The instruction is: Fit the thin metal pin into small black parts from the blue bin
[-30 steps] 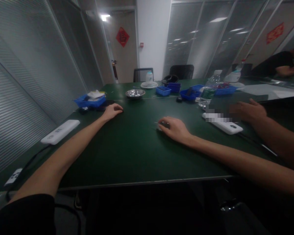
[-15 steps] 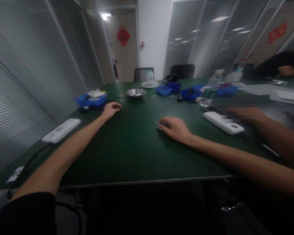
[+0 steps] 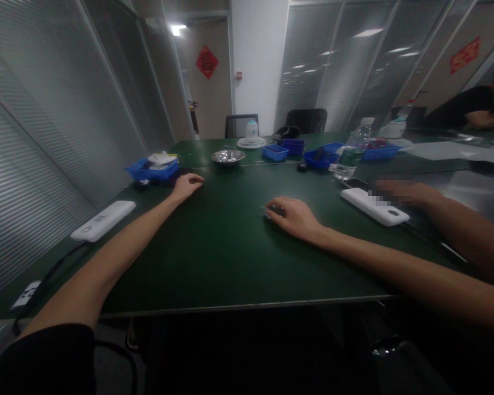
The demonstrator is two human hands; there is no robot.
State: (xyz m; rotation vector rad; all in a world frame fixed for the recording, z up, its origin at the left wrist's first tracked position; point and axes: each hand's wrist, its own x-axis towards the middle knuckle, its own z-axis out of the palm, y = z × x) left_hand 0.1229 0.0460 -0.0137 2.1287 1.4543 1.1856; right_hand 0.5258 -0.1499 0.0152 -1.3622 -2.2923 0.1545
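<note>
My left hand (image 3: 188, 186) rests low over the green table (image 3: 214, 241), just right of a blue basket (image 3: 154, 171) with white tissue in it. Its thumb and fingertips curl together in a pinch; anything between them is too small to make out. My right hand (image 3: 294, 215) lies on the table nearer the middle, fingers bent and closed toward the thumb. From its fingertips a thin pale sliver (image 3: 263, 207) sticks out to the left; its kind is unclear. Beyond both hands stands a shiny metal bowl (image 3: 228, 159) holding small white pieces.
White power banks or boxes lie at left (image 3: 104, 220) and right (image 3: 374, 207). Another person's hand (image 3: 411, 193) reaches in at right, by a water bottle (image 3: 352, 153). Blue baskets (image 3: 275, 153) and a white strainer-like dish (image 3: 251, 143) sit farther back.
Both my hands stay almost where they were. The other person's hand at right has shifted slightly to the left.
</note>
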